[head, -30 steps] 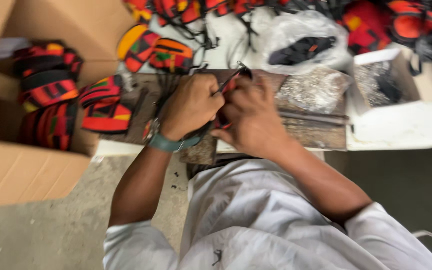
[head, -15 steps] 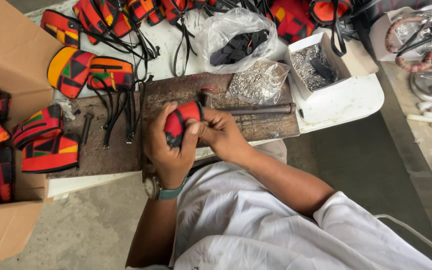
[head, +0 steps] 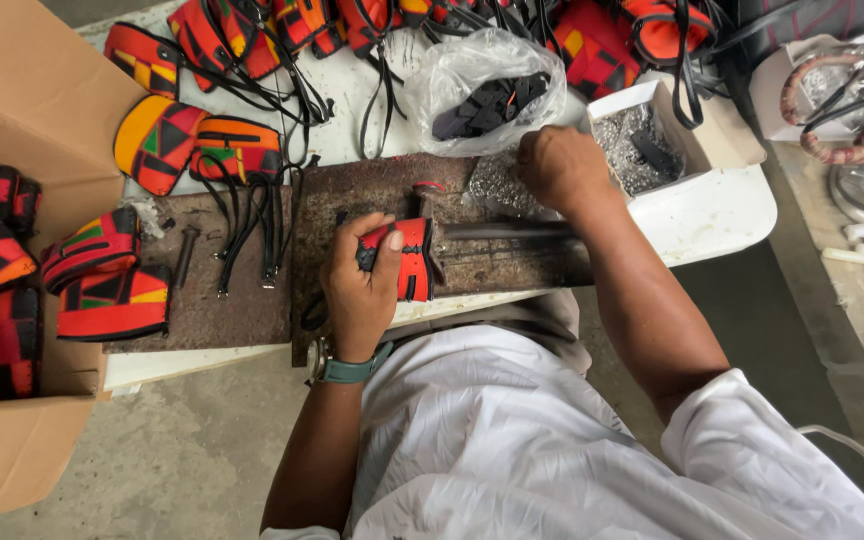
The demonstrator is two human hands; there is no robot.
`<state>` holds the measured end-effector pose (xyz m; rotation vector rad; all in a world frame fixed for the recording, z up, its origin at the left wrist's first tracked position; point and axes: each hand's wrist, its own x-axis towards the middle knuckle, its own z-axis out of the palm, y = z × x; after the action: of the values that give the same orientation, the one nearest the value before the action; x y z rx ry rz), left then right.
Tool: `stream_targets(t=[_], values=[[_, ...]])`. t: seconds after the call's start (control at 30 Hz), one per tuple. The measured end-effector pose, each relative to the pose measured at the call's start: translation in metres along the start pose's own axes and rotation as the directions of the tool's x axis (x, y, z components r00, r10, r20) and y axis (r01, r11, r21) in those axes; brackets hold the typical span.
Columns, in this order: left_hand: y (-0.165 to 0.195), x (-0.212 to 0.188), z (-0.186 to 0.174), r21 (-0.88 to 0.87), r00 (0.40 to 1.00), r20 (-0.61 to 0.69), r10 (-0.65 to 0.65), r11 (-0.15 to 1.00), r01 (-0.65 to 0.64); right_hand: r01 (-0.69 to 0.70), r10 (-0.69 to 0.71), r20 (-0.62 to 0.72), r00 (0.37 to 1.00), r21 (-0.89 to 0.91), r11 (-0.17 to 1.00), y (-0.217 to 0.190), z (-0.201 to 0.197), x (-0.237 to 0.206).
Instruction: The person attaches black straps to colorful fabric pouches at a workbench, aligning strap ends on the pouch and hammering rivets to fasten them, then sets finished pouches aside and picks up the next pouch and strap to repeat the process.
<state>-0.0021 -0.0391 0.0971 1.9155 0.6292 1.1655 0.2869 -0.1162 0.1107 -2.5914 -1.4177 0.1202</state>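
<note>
While the left hand point(head: 367, 290) wraps its fingers point(head: 377, 245) closed around a small red-and-black patterned fabric pouch point(head: 410, 258), pressing it onto the rusty metal plate point(head: 372, 190), the right hand point(head: 562, 165) is curled, knuckles up, over a heap of small silvery metal fittings point(head: 492, 185); whether its fingertips pinch one I cannot tell. That pouch looks light, soft and pliable, best gripped across its body. Beyond the right knuckles sits a white box point(head: 672, 105).

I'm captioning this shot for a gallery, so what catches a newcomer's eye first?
The red-patterned fabric pouch gripped in the left hand at centre. The right hand reaches into a pile of small silver metal pieces just beyond. More patterned pouches crowd the left side.
</note>
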Motion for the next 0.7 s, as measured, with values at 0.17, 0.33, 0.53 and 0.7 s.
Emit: stream_targets(t=[0.17, 0.33, 0.53, 0.7], values=[[-0.001, 0.000, -0.001, -0.007, 1.000, 0.006, -0.018, 1.000, 0.018, 0.050, -0.050, 0.004, 0.999, -0.017, 0.999, 0.004, 0.013, -0.002], [0.001, 0.003, -0.007, 0.023, 0.999, -0.032, -0.005, 1.000, 0.006, 0.009, -0.007, -0.024, 1.000, 0.074, 0.997, 0.006, 0.008, -0.006], [0.012, 0.011, -0.005, -0.017, 0.999, -0.028, 0.043, 0.999, -0.043, 0.112, -0.078, -0.146, 0.986, 0.236, 0.965, 0.006, 0.005, -0.012], [0.011, 0.022, 0.019, -0.159, 0.998, -0.055, -0.002, 0.987, -0.007, 0.171, -0.082, -0.153, 0.985, 0.765, 0.621, 0.005, -0.002, -0.026]])
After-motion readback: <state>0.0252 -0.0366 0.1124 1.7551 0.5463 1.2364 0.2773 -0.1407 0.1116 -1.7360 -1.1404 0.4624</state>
